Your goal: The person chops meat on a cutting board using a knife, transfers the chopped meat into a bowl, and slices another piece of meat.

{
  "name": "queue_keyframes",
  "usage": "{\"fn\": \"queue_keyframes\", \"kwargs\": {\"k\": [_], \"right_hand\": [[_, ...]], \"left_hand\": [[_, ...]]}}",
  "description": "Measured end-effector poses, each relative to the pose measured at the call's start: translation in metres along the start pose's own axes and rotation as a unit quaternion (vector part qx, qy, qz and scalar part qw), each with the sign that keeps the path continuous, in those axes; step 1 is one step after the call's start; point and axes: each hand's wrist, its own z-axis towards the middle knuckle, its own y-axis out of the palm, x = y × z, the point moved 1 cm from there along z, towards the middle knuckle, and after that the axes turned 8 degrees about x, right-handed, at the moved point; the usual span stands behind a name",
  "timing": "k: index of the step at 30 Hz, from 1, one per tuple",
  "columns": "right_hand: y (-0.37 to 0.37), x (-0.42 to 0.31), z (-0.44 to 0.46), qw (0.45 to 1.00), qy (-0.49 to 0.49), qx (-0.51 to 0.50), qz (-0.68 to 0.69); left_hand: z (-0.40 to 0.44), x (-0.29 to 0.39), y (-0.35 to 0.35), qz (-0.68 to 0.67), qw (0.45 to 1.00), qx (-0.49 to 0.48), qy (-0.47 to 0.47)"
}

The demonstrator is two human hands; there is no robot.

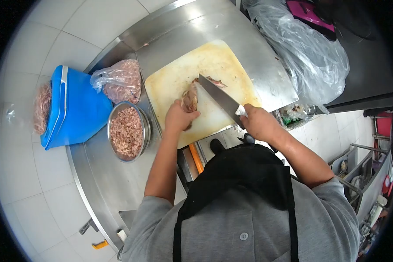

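Note:
My left hand is closed round a piece of meat over the left part of a stained, pale cutting board. In my right hand is the handle of a large knife, its broad blade pointing up and left across the board. The blade's tip is close to the upper end of the meat; whether they touch I cannot tell. A thin, dark scrap of meat lies on the board just beyond the blade. My fingers hide part of the held piece and most of the knife handle.
Left of the board stand a metal bowl of chopped meat, a plastic bag of chopped meat and a blue container. A big clear plastic bag lies at the right, beyond the steel counter.

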Motion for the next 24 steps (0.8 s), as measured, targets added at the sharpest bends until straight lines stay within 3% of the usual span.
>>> {"fn": "queue_keyframes", "kwargs": {"k": [1,4,8,11,14,16,24], "right_hand": [[0.002,-0.003,0.000,1.000,0.001,-0.006,0.013],[0.017,-0.005,0.006,0.997,-0.065,-0.018,0.026],[0.031,0.001,0.021,0.996,-0.085,-0.009,0.025],[0.021,-0.008,0.021,0.998,-0.059,-0.013,-0.013],[0.012,-0.020,0.018,0.998,-0.048,-0.025,-0.026],[0.007,-0.030,0.012,0.998,-0.054,-0.021,-0.026],[0.015,-0.032,0.017,0.998,-0.042,-0.021,-0.031]], "left_hand": [[-0.009,0.004,0.001,0.000,0.997,-0.010,-0.077],[-0.018,-0.007,0.015,-0.012,0.999,0.037,-0.039],[-0.024,-0.009,0.024,-0.009,1.000,-0.007,-0.027],[-0.029,-0.004,0.028,0.022,0.998,-0.003,-0.056],[-0.030,0.003,0.034,-0.050,0.998,0.023,-0.028],[-0.036,0.017,0.028,0.004,0.997,0.059,-0.049],[-0.037,0.041,0.027,0.030,0.996,0.023,-0.077]]}}
